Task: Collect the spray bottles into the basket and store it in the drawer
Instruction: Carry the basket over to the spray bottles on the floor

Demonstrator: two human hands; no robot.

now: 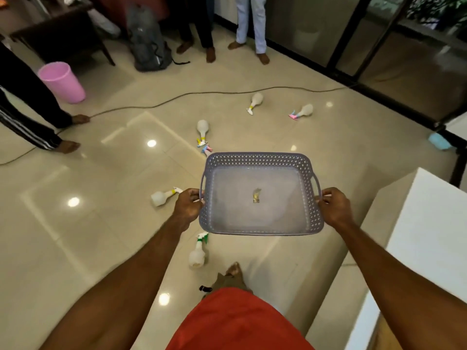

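Observation:
I hold a grey perforated basket (pixel 260 159) level above the floor. My left hand (pixel 188 204) grips its left handle and my right hand (pixel 333 207) grips its right handle. Only a small scrap lies inside it. Several pale spray bottles lie scattered on the tiles: one with a green nozzle (pixel 197 253) just below the basket, one (pixel 163 197) beside my left hand, one (pixel 203 130) beyond the basket's far left corner, and two farther off, one white-nozzled (pixel 255 101) and one pink-nozzled (pixel 303 111). A pink-blue nozzle (pixel 207 149) peeks from behind the basket's far rim.
A white cabinet (pixel 417 248) stands at my right. A pink bin (pixel 63 80), a grey bag (pixel 147 44) and a dark table (pixel 58 29) sit at the back left. A cable (pixel 177 97) crosses the floor. Several people's legs stand around.

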